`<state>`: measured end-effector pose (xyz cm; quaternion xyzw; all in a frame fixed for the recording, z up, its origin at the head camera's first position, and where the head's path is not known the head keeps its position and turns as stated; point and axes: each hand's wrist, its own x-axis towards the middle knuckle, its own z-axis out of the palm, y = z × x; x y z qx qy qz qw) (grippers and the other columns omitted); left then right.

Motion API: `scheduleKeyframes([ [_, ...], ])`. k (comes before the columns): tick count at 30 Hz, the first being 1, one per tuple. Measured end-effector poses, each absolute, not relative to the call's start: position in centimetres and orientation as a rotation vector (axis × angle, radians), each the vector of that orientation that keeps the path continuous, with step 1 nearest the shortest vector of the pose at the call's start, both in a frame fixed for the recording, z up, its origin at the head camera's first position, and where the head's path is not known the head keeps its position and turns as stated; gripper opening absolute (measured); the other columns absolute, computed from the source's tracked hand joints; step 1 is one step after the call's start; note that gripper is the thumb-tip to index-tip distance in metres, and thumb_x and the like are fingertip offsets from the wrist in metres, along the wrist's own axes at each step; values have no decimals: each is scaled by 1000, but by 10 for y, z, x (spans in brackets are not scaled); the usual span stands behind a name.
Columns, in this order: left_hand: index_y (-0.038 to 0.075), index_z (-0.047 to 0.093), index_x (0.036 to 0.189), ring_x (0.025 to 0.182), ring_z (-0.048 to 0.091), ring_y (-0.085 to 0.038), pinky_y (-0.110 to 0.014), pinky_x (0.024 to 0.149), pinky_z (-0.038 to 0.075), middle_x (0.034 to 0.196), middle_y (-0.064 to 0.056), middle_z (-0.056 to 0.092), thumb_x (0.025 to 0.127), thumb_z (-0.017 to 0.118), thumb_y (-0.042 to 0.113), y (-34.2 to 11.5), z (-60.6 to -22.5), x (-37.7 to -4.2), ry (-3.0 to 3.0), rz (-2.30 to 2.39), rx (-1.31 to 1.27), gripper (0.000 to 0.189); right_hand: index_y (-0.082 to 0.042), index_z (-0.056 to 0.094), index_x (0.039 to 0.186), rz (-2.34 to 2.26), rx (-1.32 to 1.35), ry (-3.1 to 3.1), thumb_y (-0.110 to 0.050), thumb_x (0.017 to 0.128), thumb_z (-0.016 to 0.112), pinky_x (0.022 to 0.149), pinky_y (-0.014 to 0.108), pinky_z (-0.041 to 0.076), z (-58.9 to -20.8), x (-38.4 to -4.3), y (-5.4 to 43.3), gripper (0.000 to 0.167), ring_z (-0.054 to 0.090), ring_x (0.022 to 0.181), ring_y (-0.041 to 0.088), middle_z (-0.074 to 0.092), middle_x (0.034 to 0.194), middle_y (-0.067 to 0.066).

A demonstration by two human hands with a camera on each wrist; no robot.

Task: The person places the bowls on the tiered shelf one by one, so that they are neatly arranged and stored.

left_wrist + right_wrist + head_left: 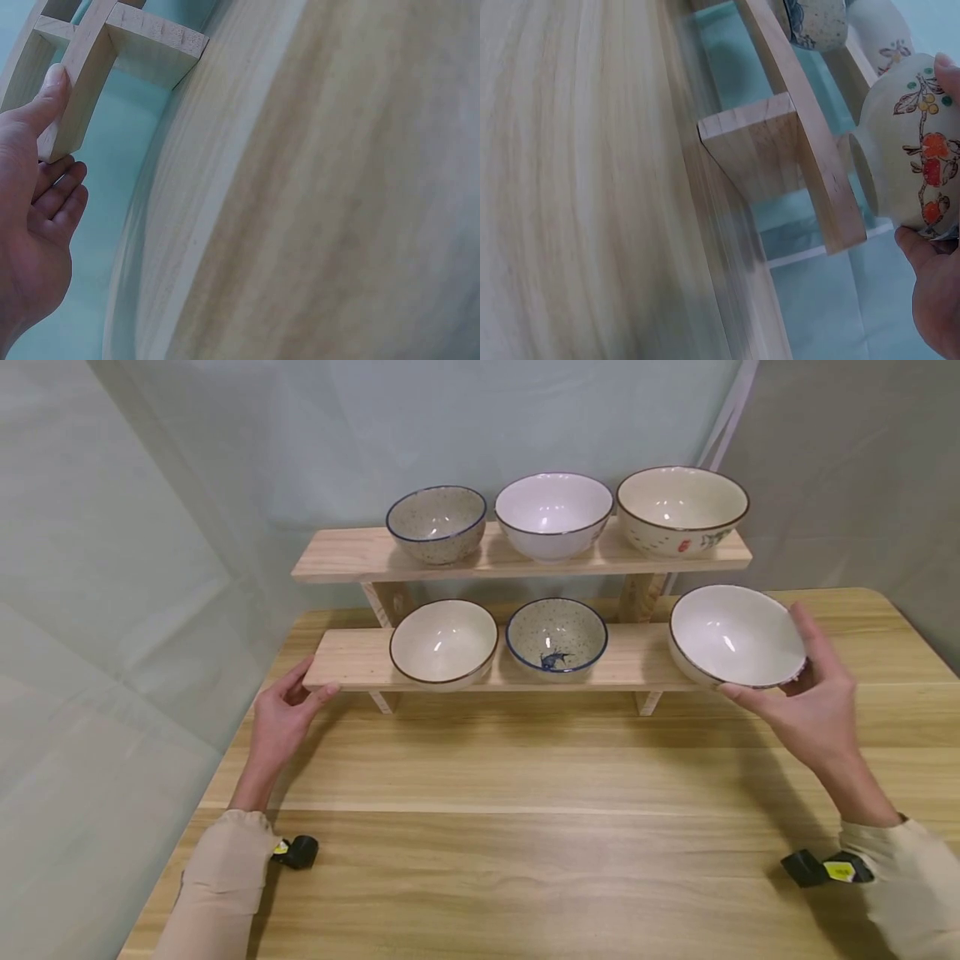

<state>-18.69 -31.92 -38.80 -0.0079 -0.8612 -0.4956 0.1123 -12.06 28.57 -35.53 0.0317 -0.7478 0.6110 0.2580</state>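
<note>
My right hand point(821, 702) grips a white bowl point(738, 635) with a thin dark rim, thumb at the near side and fingers round the right. The bowl is over the right end of the lower board of a two-tier wooden shelf point(360, 656). In the right wrist view, red fruit and leaves decorate the bowl's outside point(922, 150); whether its foot touches the board I cannot tell. My left hand point(281, 714) holds the left end of that lower board, its thumb on the front edge point(51, 101). A cream bowl point(444, 643) and a speckled blue-rimmed bowl point(557, 635) sit between the hands.
On the upper board stand a speckled grey bowl point(437, 522), a white bowl point(553, 514) and a cream bowl with a brown rim point(682, 510). The shelf stands towards the back of a wooden table point(525, 827). Pale curtains point(172, 527) hang behind and at the left.
</note>
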Motion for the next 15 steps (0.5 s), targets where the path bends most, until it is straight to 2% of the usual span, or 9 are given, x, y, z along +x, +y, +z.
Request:
scheduleKeyframes([
  [6, 5, 43, 157, 113, 60, -3, -9, 83, 48, 143, -25, 56, 99, 74, 27, -318, -386, -185, -2533, -1457, -26, 70, -4, 37, 160, 1729, 131, -1990, 33, 64, 74, 90, 13, 48, -356, -120, 281, 109, 55, 116, 18, 39, 154, 17],
  [15, 4, 43, 157, 114, 60, -4, -10, 83, 49, 144, -27, 56, 99, 74, 29, -317, -387, -185, -2527, -1459, -37, 70, -5, 37, 160, 1670, 177, -2053, 32, 64, 75, 92, 13, 48, -355, -122, 271, 110, 54, 118, 19, 38, 156, 20],
])
